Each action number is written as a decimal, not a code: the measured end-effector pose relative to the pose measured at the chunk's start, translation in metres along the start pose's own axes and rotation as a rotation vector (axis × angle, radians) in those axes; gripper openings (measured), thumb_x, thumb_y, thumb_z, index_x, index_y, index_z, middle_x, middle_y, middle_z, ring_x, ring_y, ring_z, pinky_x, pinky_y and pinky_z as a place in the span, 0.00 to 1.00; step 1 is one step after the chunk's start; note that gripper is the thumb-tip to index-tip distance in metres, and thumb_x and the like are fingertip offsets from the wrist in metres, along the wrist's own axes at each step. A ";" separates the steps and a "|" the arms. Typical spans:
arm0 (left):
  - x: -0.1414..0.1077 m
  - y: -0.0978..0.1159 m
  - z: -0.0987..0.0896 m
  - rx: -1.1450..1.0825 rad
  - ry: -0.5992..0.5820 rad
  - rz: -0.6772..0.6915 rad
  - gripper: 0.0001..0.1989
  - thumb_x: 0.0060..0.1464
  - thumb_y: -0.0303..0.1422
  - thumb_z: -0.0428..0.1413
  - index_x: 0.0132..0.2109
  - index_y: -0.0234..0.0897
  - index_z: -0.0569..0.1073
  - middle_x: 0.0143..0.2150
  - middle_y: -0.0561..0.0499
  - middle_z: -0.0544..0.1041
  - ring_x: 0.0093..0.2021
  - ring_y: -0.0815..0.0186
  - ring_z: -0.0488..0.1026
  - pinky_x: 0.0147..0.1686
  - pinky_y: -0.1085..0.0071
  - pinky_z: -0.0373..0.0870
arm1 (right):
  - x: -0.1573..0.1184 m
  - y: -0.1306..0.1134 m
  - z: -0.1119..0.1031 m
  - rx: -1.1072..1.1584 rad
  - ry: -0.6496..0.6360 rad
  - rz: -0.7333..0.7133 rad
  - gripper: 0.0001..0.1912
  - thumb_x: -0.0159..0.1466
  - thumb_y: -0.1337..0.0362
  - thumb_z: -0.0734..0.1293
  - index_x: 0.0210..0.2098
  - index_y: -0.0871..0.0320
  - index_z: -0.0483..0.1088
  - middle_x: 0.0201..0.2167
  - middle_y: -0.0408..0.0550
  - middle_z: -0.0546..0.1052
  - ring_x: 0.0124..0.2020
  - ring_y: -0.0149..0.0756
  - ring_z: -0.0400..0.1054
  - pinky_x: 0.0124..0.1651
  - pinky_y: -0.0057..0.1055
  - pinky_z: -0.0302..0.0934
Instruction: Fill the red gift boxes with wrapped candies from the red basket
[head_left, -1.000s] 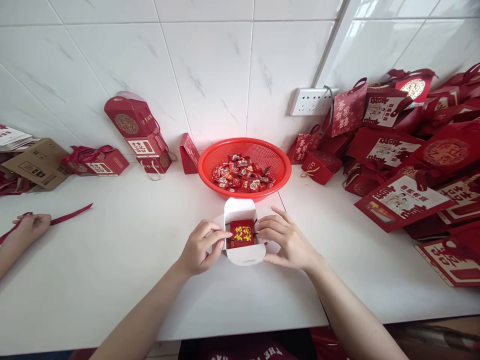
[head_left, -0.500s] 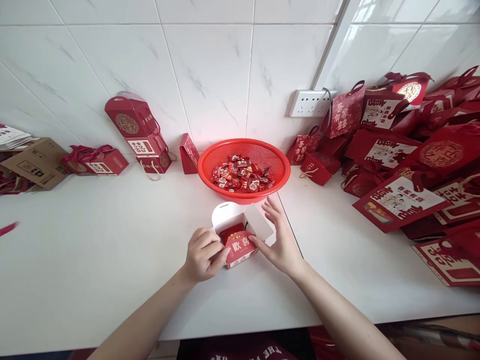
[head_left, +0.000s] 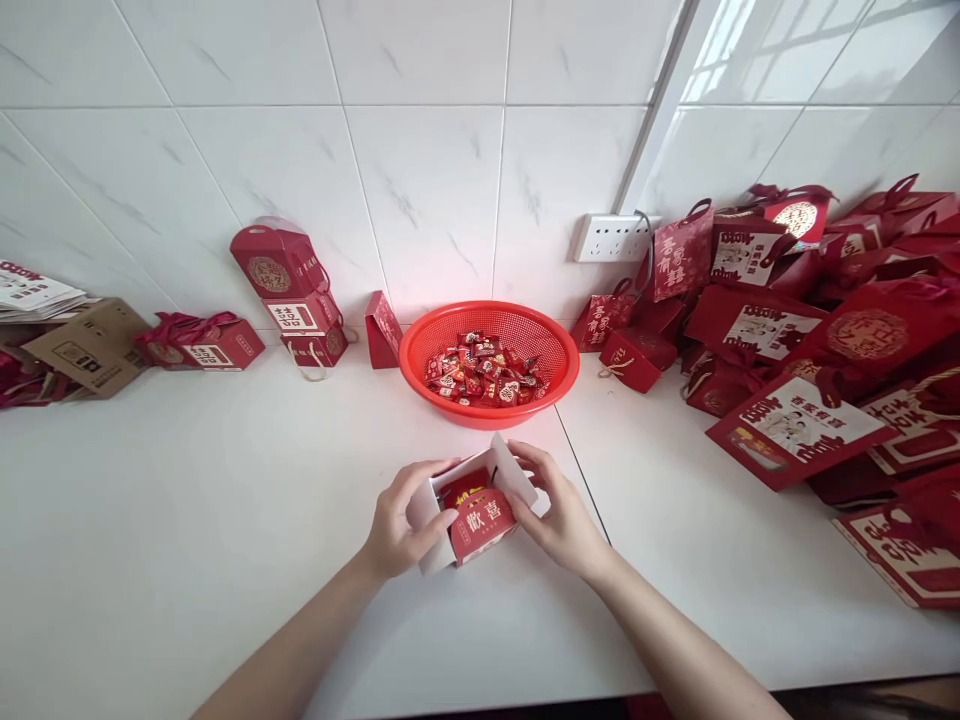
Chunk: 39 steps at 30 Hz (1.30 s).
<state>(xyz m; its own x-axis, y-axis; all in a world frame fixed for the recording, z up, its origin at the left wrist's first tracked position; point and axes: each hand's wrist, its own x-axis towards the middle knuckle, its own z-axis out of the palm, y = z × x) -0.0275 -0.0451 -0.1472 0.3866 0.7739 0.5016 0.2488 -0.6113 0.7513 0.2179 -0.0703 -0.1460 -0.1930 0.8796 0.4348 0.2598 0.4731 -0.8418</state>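
A red paper candy box [head_left: 484,525] with a white inside stands on the white table in front of me, its top uncovered. Red wrapped contents with yellow lettering [head_left: 469,492] show inside. My left hand [head_left: 411,522] grips the box's left side, thumb at the near wall and fingers around the back. On the other side my right hand [head_left: 556,505] pinches the white right flap [head_left: 510,468] between thumb and fingers. Part of the left flap sticks out below my left thumb. Just beyond the box is a red plastic basket [head_left: 420,400] of wrapped candies [head_left: 487,370].
Finished-looking red boxes [head_left: 802,420] are heaped at the right. Along the wall stand a stack of red boxes [head_left: 289,290], a lying red box [head_left: 206,342] and a cardboard box [head_left: 94,348]. A power socket strip [head_left: 615,238] is fixed to the tiles.
My left hand has shifted from the near left corner to around the box's left side. My right fingers have closed on the right flap, which now stands more upright. The view has tilted up slightly.
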 end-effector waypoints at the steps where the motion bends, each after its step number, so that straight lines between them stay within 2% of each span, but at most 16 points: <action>1: 0.002 -0.001 -0.002 0.041 -0.037 0.094 0.23 0.58 0.31 0.58 0.60 0.41 0.69 0.58 0.43 0.75 0.58 0.53 0.72 0.56 0.54 0.71 | 0.001 0.000 0.000 -0.010 -0.003 -0.002 0.27 0.69 0.68 0.63 0.65 0.48 0.56 0.61 0.53 0.69 0.59 0.42 0.68 0.54 0.41 0.70; 4: 0.007 -0.003 -0.006 0.157 -0.107 0.301 0.20 0.57 0.30 0.57 0.57 0.40 0.73 0.55 0.44 0.77 0.56 0.53 0.71 0.56 0.53 0.69 | 0.001 0.000 0.001 -0.070 -0.023 -0.066 0.23 0.70 0.68 0.62 0.63 0.48 0.61 0.58 0.51 0.72 0.57 0.41 0.69 0.56 0.43 0.69; 6: 0.009 -0.002 -0.004 0.211 -0.103 0.339 0.21 0.56 0.28 0.57 0.57 0.40 0.73 0.55 0.44 0.77 0.55 0.54 0.70 0.55 0.53 0.70 | 0.000 0.002 0.000 -0.134 -0.068 -0.141 0.21 0.70 0.67 0.62 0.62 0.48 0.63 0.58 0.51 0.72 0.59 0.43 0.67 0.59 0.46 0.66; 8: 0.009 0.001 0.000 0.255 -0.079 0.300 0.19 0.56 0.27 0.56 0.55 0.40 0.74 0.54 0.44 0.76 0.55 0.55 0.70 0.54 0.55 0.70 | 0.000 0.005 -0.002 -0.200 -0.134 -0.204 0.21 0.70 0.63 0.64 0.62 0.49 0.63 0.60 0.52 0.70 0.62 0.46 0.63 0.62 0.49 0.63; 11: 0.007 0.005 0.006 0.267 -0.038 0.164 0.16 0.57 0.27 0.57 0.53 0.40 0.75 0.54 0.44 0.75 0.55 0.56 0.70 0.55 0.57 0.70 | 0.001 0.008 -0.005 -0.276 -0.214 -0.256 0.25 0.68 0.57 0.66 0.63 0.49 0.64 0.65 0.53 0.65 0.66 0.50 0.57 0.65 0.52 0.58; 16: 0.003 -0.006 -0.002 0.080 -0.008 0.019 0.14 0.62 0.30 0.51 0.52 0.38 0.75 0.54 0.44 0.76 0.57 0.56 0.72 0.58 0.58 0.68 | 0.005 0.014 -0.008 -0.277 -0.247 -0.273 0.25 0.67 0.54 0.68 0.62 0.49 0.66 0.66 0.53 0.64 0.66 0.51 0.56 0.66 0.51 0.57; 20: 0.001 -0.023 -0.017 0.015 0.064 -0.087 0.18 0.63 0.26 0.42 0.51 0.36 0.74 0.48 0.44 0.79 0.49 0.60 0.76 0.49 0.63 0.74 | 0.008 0.018 -0.010 -0.148 -0.281 -0.231 0.22 0.67 0.55 0.68 0.60 0.49 0.69 0.66 0.52 0.63 0.67 0.49 0.56 0.67 0.49 0.56; 24: 0.002 -0.030 -0.023 0.053 0.031 -0.113 0.18 0.58 0.23 0.46 0.49 0.36 0.76 0.46 0.47 0.80 0.45 0.62 0.77 0.45 0.66 0.73 | 0.006 0.021 -0.008 0.048 -0.239 -0.144 0.24 0.68 0.56 0.67 0.61 0.49 0.65 0.68 0.53 0.61 0.68 0.47 0.55 0.68 0.49 0.54; 26: 0.003 -0.030 -0.024 0.061 0.025 -0.112 0.16 0.59 0.25 0.48 0.49 0.37 0.76 0.46 0.47 0.80 0.44 0.62 0.77 0.45 0.66 0.73 | 0.004 0.023 -0.005 0.156 -0.181 -0.052 0.26 0.69 0.56 0.66 0.65 0.48 0.59 0.67 0.54 0.62 0.67 0.47 0.57 0.64 0.49 0.59; 28: 0.004 -0.026 -0.025 0.057 0.055 -0.094 0.13 0.62 0.28 0.48 0.49 0.37 0.75 0.45 0.46 0.80 0.45 0.61 0.77 0.44 0.65 0.73 | 0.003 0.026 -0.001 0.228 -0.086 0.055 0.28 0.70 0.54 0.64 0.66 0.47 0.54 0.66 0.54 0.63 0.62 0.45 0.64 0.58 0.46 0.65; 30: 0.004 -0.019 -0.027 0.044 0.109 -0.049 0.13 0.64 0.32 0.47 0.48 0.37 0.74 0.46 0.44 0.78 0.49 0.59 0.76 0.47 0.62 0.72 | 0.002 0.028 0.002 0.237 0.040 0.136 0.28 0.70 0.53 0.64 0.66 0.46 0.53 0.63 0.54 0.67 0.52 0.41 0.71 0.52 0.43 0.69; 32: 0.004 -0.009 -0.030 0.050 0.117 0.037 0.13 0.64 0.35 0.48 0.45 0.38 0.76 0.50 0.43 0.76 0.53 0.56 0.73 0.51 0.59 0.71 | 0.001 0.027 0.004 0.242 0.146 0.187 0.29 0.70 0.52 0.63 0.66 0.46 0.52 0.56 0.52 0.72 0.40 0.37 0.73 0.44 0.39 0.71; 34: 0.007 0.004 -0.030 0.100 0.010 0.140 0.14 0.64 0.36 0.49 0.42 0.40 0.79 0.55 0.43 0.73 0.57 0.54 0.70 0.55 0.56 0.68 | 0.001 0.025 0.005 0.252 0.193 0.214 0.29 0.70 0.52 0.62 0.67 0.46 0.51 0.50 0.49 0.75 0.33 0.34 0.70 0.35 0.35 0.71; 35: 0.009 0.010 -0.030 0.136 -0.071 0.178 0.14 0.64 0.34 0.50 0.42 0.42 0.81 0.58 0.44 0.71 0.59 0.54 0.68 0.57 0.55 0.66 | 0.001 0.023 0.004 0.241 0.195 0.212 0.27 0.71 0.52 0.61 0.67 0.46 0.53 0.48 0.49 0.75 0.31 0.33 0.69 0.33 0.34 0.70; 37: 0.012 0.019 -0.028 0.200 -0.211 0.206 0.14 0.63 0.31 0.51 0.47 0.45 0.81 0.63 0.45 0.67 0.62 0.53 0.65 0.59 0.55 0.65 | 0.001 0.021 0.004 0.180 0.182 0.202 0.21 0.71 0.52 0.60 0.61 0.48 0.64 0.45 0.48 0.75 0.27 0.32 0.66 0.32 0.34 0.70; 39: 0.014 0.023 -0.028 0.218 -0.265 0.192 0.17 0.62 0.29 0.52 0.54 0.46 0.78 0.66 0.45 0.64 0.63 0.54 0.65 0.60 0.56 0.66 | 0.002 0.020 0.003 0.126 0.164 0.222 0.19 0.71 0.52 0.59 0.54 0.52 0.71 0.38 0.47 0.76 0.25 0.32 0.65 0.33 0.36 0.70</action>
<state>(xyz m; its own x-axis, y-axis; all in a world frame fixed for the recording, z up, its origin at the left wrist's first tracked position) -0.0407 -0.0441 -0.1108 0.6536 0.5895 0.4747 0.3214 -0.7840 0.5311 0.2196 -0.0592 -0.1629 0.0133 0.9620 0.2726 0.1567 0.2673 -0.9508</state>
